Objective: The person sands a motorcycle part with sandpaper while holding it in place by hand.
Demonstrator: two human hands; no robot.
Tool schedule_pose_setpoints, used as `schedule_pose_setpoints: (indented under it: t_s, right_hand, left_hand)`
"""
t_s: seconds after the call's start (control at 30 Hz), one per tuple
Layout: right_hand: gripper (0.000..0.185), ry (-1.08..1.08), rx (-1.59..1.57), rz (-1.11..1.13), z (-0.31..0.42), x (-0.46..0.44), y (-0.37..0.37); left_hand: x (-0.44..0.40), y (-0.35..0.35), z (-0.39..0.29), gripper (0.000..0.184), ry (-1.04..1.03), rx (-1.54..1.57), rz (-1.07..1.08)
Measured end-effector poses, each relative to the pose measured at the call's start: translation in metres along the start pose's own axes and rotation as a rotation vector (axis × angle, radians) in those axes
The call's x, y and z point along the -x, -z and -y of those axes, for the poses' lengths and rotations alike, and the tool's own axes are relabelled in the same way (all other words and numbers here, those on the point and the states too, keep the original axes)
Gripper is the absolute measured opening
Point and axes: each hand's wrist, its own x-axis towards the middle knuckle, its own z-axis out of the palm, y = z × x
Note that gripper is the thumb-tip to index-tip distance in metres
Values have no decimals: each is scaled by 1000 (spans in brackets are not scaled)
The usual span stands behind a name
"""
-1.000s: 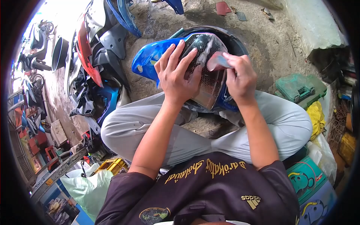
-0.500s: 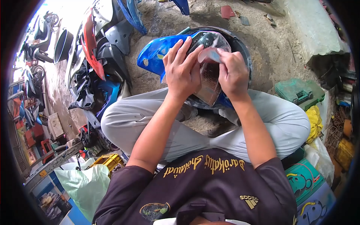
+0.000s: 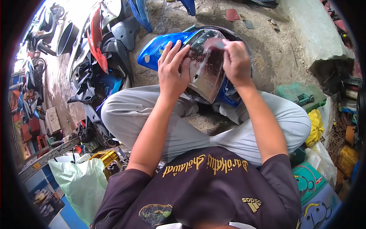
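Observation:
A blue plastic panel (image 3: 162, 47) with a dark meshed middle section (image 3: 206, 70) rests over a round dark basin (image 3: 244, 44) between my crossed legs. Streaks of whitish wet matter run down the mesh. My left hand (image 3: 173, 70) lies spread on the panel's left part, fingers apart, holding nothing. In my right hand (image 3: 237, 63) a thin reddish-grey flexible piece (image 3: 214, 44) is pinched; it is curled and sits at the upper part of the mesh. The basin is mostly hidden under the panel.
Motorcycle body panels, one of them red (image 3: 95, 42), are piled at the left. Scraps of red sheet (image 3: 231, 15) lie on the floor ahead. A green case (image 3: 295, 93), a yellow cloth (image 3: 315, 126) and a concrete block (image 3: 316, 34) are on the right.
My right hand has moved the thin piece up and left over the mesh. My left hand has shifted left, uncovering more of the mesh. The camera view has moved slightly.

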Motion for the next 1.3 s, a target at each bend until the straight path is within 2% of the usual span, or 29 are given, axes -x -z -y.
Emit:
schedule_pose_setpoints:
  t_s: [0.07,0.17,0.2,0.3,0.33,0.43,0.47,0.5,0.57,0.63,0.67,0.77,0.8,0.9,1.03,1.13,1.27,1.3]
  right_hand:
    - [25,139,-66,18,5,-3,-3]
    - [21,104,-4,26,-13,-15,-5]
    - [18,-30,20,44,-12,-19,-4]
    - [19,395,-6,212,2,-19,0]
    - [21,381,-63,249,-4,-26,7]
    - [20,229,95,178,-22,-37,4]
    - [21,346,115,192,-20,-34,4]
    - [25,406,-16,222,-18,-33,2]
    - [25,459,-45,284,-22,-40,7]
    - [20,224,53,205,-38,-46,3]
    - [16,198,23,234,-44,-46,6]
    - [17,393,-110,286,-27,-44,11]
    - [23,404,-115,315,-31,-46,14]
    - [21,222,-21,278,-38,-50,15]
    - [23,411,-53,333,-19,-48,15]
    - [21,156,7,319,-35,-52,18]
    - [24,421,-148,365,2,-42,7]
    - [25,317,-114,360,-3,-44,10]
  left_hand:
    - [-1,-4,1,40,44,74,-54]
    - [0,-7,8,38,88,153,-102]
    - [-2,-4,7,36,79,144,-89]
    - [-10,-6,17,32,-21,92,-49]
    - [-8,-6,17,31,-39,54,-48]
    - [-6,-10,17,31,-44,31,-69]
    - [-6,-10,17,31,-40,30,-64]
    - [-6,-10,18,31,-39,31,-57]
    - [-9,-10,18,32,-36,32,-58]
    - [-8,-11,19,32,-37,40,-59]
    - [-7,-11,18,32,-24,42,-56]
    - [-8,-9,14,31,-8,45,-58]
    - [-7,-10,15,31,-11,43,-61]
    - [-4,-9,15,32,-16,38,-71]
    - [-3,-9,14,32,-22,20,-73]
    - [-6,-12,16,32,-28,54,-80]
    - [-5,-15,17,32,-35,29,-87]
    - [-6,-14,15,32,-37,31,-89]
